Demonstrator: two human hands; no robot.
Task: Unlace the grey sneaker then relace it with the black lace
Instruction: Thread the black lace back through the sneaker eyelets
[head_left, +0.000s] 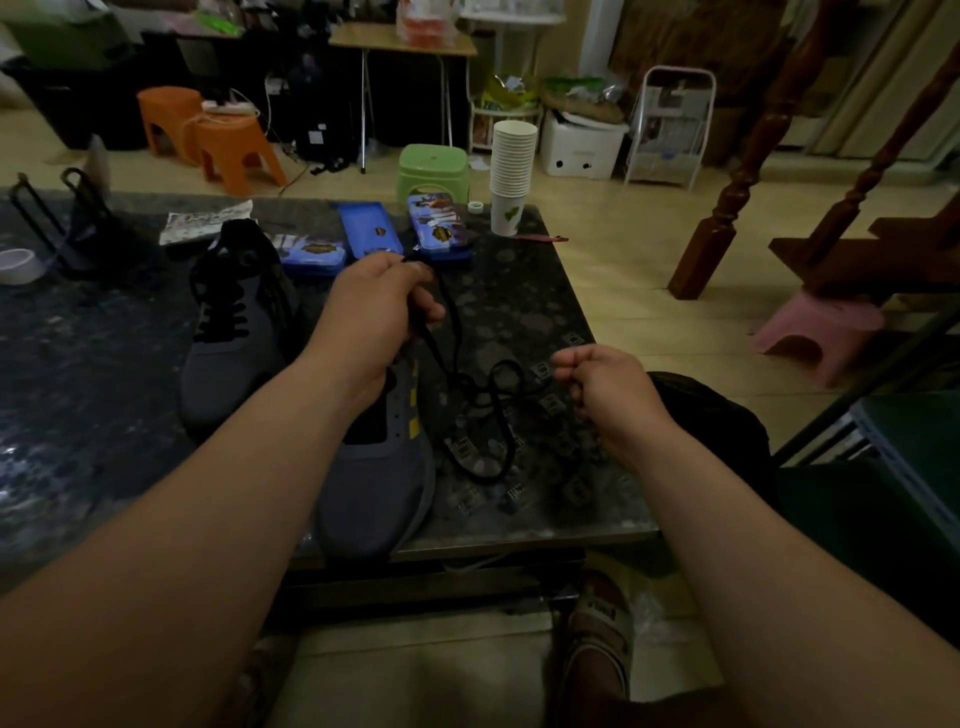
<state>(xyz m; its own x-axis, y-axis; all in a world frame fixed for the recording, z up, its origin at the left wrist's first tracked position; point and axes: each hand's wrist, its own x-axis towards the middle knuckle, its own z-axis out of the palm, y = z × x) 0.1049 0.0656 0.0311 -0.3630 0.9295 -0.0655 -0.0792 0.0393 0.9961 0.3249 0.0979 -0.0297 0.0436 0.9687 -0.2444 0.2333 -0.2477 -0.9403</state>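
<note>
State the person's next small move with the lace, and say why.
Probably thread an end of the black lace into a toe-end eyelet of the near grey sneaker: its eyelets look empty, and the left hand grips the lace, which lies loose on the table.

Near sneaker (374, 499) on table (78, 364) at front edge. Far sneaker (234, 332) behind it, to left. Lace (488, 415) coiled on table right of near sneaker, strand rising into left hand (374, 306). Right hand (608, 384) right of coil (contact unclear). Tins (363, 228) behind sneakers. Cup stack (511, 176) at far right corner.
</note>
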